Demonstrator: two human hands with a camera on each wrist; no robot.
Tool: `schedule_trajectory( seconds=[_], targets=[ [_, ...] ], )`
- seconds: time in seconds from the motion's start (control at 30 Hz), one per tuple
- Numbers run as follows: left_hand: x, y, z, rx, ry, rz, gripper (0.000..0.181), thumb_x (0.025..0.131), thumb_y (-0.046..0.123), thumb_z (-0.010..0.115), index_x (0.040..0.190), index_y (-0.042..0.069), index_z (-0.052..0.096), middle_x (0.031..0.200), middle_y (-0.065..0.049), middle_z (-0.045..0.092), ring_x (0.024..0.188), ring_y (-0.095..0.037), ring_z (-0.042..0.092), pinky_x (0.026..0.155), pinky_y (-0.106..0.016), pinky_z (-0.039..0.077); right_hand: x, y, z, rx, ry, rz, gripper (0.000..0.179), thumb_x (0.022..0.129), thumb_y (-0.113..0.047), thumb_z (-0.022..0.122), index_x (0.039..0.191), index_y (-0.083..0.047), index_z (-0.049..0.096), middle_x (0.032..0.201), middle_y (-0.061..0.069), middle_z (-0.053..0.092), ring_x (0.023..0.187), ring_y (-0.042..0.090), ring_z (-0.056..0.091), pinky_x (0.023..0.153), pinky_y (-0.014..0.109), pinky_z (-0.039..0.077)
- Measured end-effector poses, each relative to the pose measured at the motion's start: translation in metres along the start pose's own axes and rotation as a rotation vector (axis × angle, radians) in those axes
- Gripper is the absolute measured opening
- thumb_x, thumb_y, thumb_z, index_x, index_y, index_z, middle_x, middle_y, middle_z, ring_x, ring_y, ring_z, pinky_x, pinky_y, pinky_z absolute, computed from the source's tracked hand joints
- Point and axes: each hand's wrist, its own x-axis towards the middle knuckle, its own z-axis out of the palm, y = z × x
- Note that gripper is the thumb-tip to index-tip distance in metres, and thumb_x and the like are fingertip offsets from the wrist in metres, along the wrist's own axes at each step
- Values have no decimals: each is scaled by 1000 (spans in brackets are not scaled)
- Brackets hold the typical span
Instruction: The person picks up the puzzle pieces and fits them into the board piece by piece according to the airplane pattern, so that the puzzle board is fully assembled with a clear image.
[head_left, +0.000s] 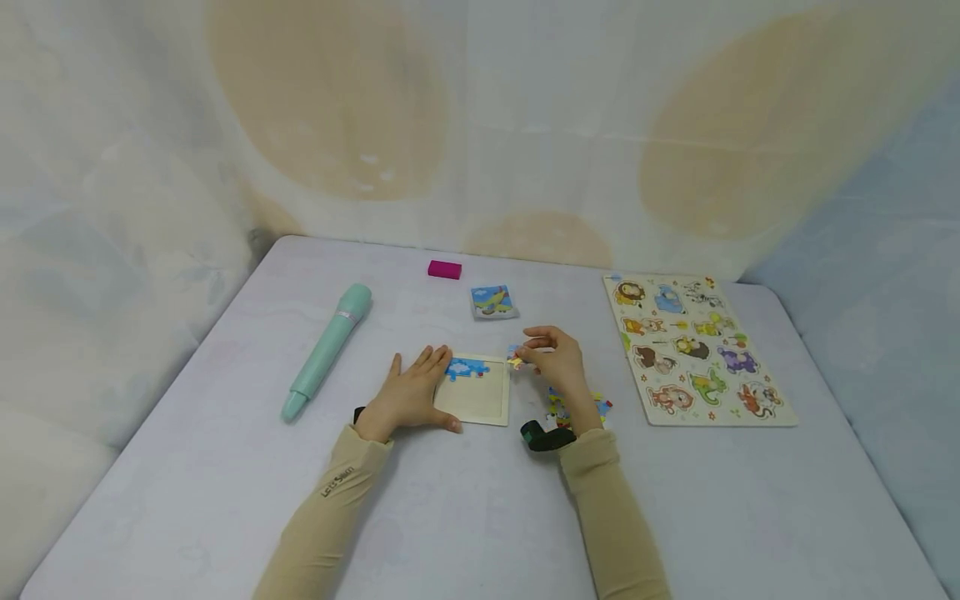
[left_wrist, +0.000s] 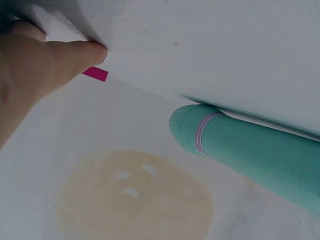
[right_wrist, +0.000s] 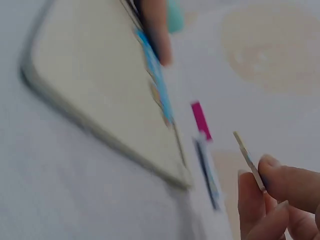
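Note:
A square wooden puzzle tray (head_left: pixel 476 404) lies on the table, with a few joined blue-and-white jigsaw pieces (head_left: pixel 467 367) along its top edge. My left hand (head_left: pixel 411 398) rests with spread fingers over the tray's left edge; its thumb reaches toward the lower left corner. My right hand (head_left: pixel 558 364) pinches a small jigsaw piece (right_wrist: pixel 248 161) between thumb and fingers, raised just beyond the tray's upper right corner. Under the right wrist lies a group of loose, colourful jigsaw pieces (head_left: pixel 557 410), partly hidden by the forearm.
A teal toy microphone (head_left: pixel 327 354) lies to the left. Behind the tray are a small airplane picture puzzle (head_left: pixel 492 301) and a magenta block (head_left: pixel 445 269). On the right is a large board with animal pictures (head_left: pixel 701 354). Cloth walls (head_left: pixel 525 125) border the table.

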Motion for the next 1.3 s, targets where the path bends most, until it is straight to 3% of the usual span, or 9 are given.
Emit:
schedule_trajectory(
  seconds=[0.17, 0.33, 0.63, 0.93, 1.07, 1.3],
  targets=[
    [2, -1, 2, 16, -3, 3, 123, 65, 65, 78, 156, 8, 17, 164, -7, 15, 152, -29, 10, 115, -69, 4, 0, 3, 27, -36, -3, 1, 34, 83, -10, 74, 116, -8, 66, 100, 9, 65, 76, 12, 58, 63, 21, 46],
    [3, -3, 3, 23, -2, 2, 123, 65, 66, 77, 156, 9, 16, 164, -7, 14, 152, -29, 10, 115, -69, 4, -1, 6, 40, -149, 18, -37, 29, 81, -8, 76, 109, -9, 68, 92, 8, 67, 78, 15, 62, 64, 20, 47],
    [3, -4, 4, 16, 7, -3, 124, 64, 66, 78, 156, 10, 16, 164, -5, 14, 153, -27, 9, 115, -68, 3, -3, 6, 49, -312, 66, -102, 24, 81, -15, 77, 104, -11, 70, 93, 6, 67, 74, 16, 54, 62, 23, 40],
    [2, -1, 2, 10, 19, 5, 122, 65, 65, 78, 156, 10, 19, 163, -6, 17, 152, -28, 11, 115, -68, 4, -2, 2, 48, -380, 43, -85, 27, 82, -14, 75, 108, -13, 68, 98, 6, 67, 73, 17, 52, 63, 24, 38],
    [2, -1, 2, 14, 21, 2, 123, 64, 65, 78, 156, 10, 18, 163, -6, 17, 152, -28, 11, 115, -68, 4, 1, 4, 43, -342, 7, -90, 30, 84, -16, 75, 113, -12, 67, 98, 6, 66, 75, 15, 53, 64, 23, 39],
    [1, -2, 0, -3, 2, -7, 124, 64, 63, 80, 156, 10, 17, 164, -7, 16, 152, -28, 9, 115, -68, 2, 5, 15, 5, -28, -245, -59, 37, 98, -15, 56, 132, -2, 54, 113, 18, 61, 76, 13, 60, 64, 22, 52]
  ],
)
